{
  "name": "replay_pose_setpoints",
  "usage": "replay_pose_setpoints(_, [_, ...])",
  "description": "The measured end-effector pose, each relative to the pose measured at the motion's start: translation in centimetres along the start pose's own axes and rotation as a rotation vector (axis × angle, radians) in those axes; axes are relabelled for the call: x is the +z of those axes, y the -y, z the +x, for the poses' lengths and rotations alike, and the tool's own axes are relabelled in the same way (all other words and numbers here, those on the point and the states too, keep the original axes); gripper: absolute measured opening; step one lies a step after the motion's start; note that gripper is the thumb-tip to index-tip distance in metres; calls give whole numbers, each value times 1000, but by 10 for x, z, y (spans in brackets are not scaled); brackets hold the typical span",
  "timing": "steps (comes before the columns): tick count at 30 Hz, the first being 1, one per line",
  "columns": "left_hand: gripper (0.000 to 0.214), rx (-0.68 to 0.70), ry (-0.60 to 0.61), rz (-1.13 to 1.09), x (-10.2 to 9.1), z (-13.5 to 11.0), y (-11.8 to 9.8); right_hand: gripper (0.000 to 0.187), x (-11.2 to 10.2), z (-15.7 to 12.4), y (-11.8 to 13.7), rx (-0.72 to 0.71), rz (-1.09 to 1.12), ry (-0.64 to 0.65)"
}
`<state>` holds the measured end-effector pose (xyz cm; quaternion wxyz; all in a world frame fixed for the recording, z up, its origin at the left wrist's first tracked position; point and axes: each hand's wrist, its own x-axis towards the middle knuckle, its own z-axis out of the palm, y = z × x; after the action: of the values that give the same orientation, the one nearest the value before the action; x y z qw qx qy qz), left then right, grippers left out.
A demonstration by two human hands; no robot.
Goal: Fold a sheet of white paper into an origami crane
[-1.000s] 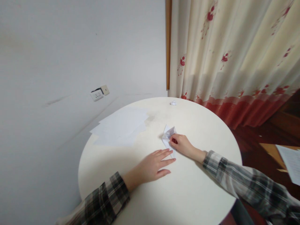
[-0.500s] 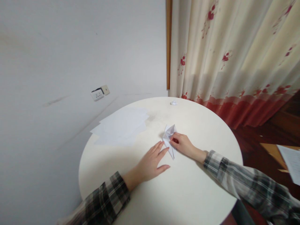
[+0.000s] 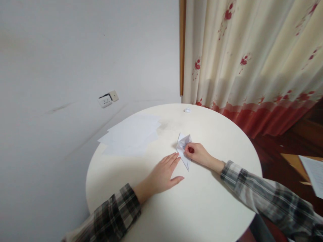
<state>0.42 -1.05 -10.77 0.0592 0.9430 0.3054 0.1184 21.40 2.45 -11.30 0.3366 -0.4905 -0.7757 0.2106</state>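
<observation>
A white sheet of folded paper point(image 3: 186, 161) lies on the round white table, with a pointed tip towards me and raised, partly opened flaps at its far end. My right hand point(image 3: 198, 154) pinches a flap on its right side between thumb and forefinger. My left hand point(image 3: 164, 173) lies flat with its fingers stretched out, the fingertips touching the paper's left edge and the thumb spread away from them. The right fingers hide part of the flap.
Several loose white sheets point(image 3: 131, 136) overlap on the left of the table point(image 3: 202, 208). A small crumpled piece of white paper point(image 3: 187, 110) sits near the far edge. Behind are a wall with a socket point(image 3: 105, 101) and a flowered curtain point(image 3: 247, 80).
My right hand has shifted very slightly with the flap it pinches. The left hand's forefinger has drawn closer to its other fingers, and the view has moved a little.
</observation>
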Motion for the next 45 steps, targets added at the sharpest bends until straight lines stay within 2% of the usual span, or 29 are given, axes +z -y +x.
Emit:
replay_pose_setpoints(22, [60, 19, -9, -32, -1, -1, -2, 14, 3, 1, -4, 7, -26, -18])
replay_pose_setpoints(34, [58, -3, -92, -53, 0, 1, -4, 16, 4, 1, -3, 7, -45, -8])
replay_pose_setpoints(45, [59, 5, -84, -57, -4, 1, -7, 17, 4, 1, -4, 38, -28, -2])
